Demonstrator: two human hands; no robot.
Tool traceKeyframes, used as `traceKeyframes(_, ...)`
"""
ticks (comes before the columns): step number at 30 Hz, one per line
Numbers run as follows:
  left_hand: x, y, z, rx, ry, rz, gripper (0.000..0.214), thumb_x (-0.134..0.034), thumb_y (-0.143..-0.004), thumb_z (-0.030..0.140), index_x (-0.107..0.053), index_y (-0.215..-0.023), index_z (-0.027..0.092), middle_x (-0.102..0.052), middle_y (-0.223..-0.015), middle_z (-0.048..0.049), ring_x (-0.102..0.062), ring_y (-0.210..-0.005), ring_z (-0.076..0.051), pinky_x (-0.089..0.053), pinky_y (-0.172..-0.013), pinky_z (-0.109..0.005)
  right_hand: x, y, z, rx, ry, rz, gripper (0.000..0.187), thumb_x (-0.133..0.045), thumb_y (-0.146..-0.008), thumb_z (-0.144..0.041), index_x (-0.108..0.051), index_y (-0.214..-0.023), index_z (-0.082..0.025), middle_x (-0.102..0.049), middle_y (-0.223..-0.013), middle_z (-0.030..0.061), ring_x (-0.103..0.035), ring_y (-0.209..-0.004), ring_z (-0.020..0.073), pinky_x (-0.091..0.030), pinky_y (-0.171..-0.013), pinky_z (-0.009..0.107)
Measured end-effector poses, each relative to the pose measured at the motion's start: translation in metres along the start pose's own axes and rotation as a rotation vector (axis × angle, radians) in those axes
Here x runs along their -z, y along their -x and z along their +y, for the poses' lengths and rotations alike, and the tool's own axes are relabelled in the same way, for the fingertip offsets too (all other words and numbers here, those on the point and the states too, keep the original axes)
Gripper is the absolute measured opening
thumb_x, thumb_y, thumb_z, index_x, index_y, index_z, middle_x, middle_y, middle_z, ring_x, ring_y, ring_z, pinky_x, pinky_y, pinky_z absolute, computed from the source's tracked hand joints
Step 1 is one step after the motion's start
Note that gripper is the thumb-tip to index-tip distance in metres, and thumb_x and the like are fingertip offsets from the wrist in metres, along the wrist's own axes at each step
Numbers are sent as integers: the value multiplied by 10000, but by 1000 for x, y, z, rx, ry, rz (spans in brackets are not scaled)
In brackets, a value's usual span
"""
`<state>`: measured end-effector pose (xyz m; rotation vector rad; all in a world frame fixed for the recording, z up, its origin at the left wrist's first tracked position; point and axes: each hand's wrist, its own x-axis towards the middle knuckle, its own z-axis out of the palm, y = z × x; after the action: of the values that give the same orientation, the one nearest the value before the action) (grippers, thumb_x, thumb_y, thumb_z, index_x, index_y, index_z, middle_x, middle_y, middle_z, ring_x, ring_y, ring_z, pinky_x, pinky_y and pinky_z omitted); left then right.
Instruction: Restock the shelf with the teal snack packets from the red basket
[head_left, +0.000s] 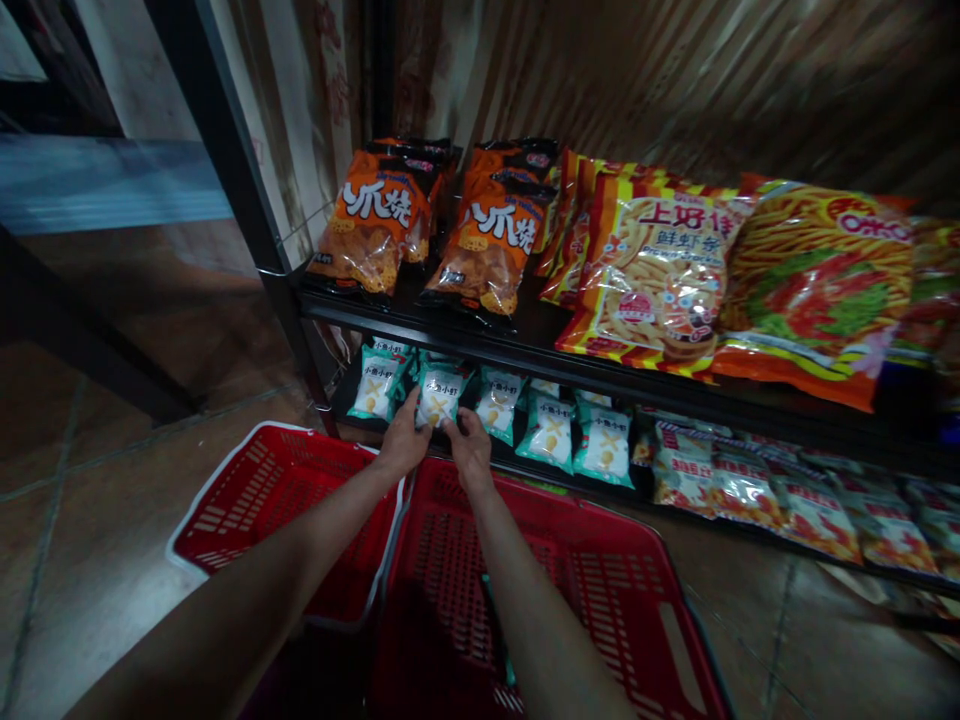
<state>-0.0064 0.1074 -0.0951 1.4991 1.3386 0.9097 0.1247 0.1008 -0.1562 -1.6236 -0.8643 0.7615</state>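
Observation:
Both my arms reach forward over two red baskets to the lower shelf [525, 465]. My left hand [403, 440] and my right hand [469, 450] both grip the lower edge of one small teal-and-white snack packet [439, 395], fingers closed on it. That packet stands in a row of like teal packets [551, 430] at the front of the lower shelf. The packet leans upright, still among its neighbours.
Two red plastic baskets sit on the tiled floor, one at the left [262, 500], one under my arms [585, 590]. The upper shelf [540, 350] holds orange snack bags [371, 220], striped prawn-cracker bags [652, 270] and a large red-yellow bag [817, 280]. Red packets [750, 490] fill the lower shelf's right.

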Motion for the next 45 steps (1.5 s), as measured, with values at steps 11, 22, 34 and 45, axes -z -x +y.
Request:
traceKeyframes(11,-1,0,4,-25,-11,106,644,-535,-759,79,-403,-1388,125,-498,-1385,-139,-470,-1277,-252,-371,-1082,-420,-1,6,-6,96,32,-57,417,-604,-709,-459,-622,-1046,-214,-689,-1024,41,-603,-954,219,-463,-881,372)
traceKeyframes(22,-4,-1,-8,-58,-197,91,614,-530,-781,126,-390,-1379,130,-523,-1351,-153,-488,-1257,-265,-354,-1091,-442,2,10,-10,135,194,-29,467,-607,-726,-440,-608,-1127,-200,-658,-1125,71,-581,-1055,229,-424,-962,385)
traceKeyframes(34,-18,-16,-5,-225,-250,135,665,-509,-840,251,-271,-1401,-15,-373,-1431,-278,-342,-1359,-326,-297,-1118,-474,7,7,-8,168,196,-32,467,-596,-721,-472,-644,-1075,-172,-657,-1100,96,-593,-1015,240,-431,-965,408)
traceKeyframes(45,-26,-29,-12,-213,-159,142,662,-443,-876,364,-251,-1418,38,-357,-1455,-239,-299,-1386,-298,-264,-1130,-465,13,6,-11,123,125,-110,424,-639,-688,-384,-652,-1088,-246,-682,-1082,39,-604,-1020,239,-464,-944,406)
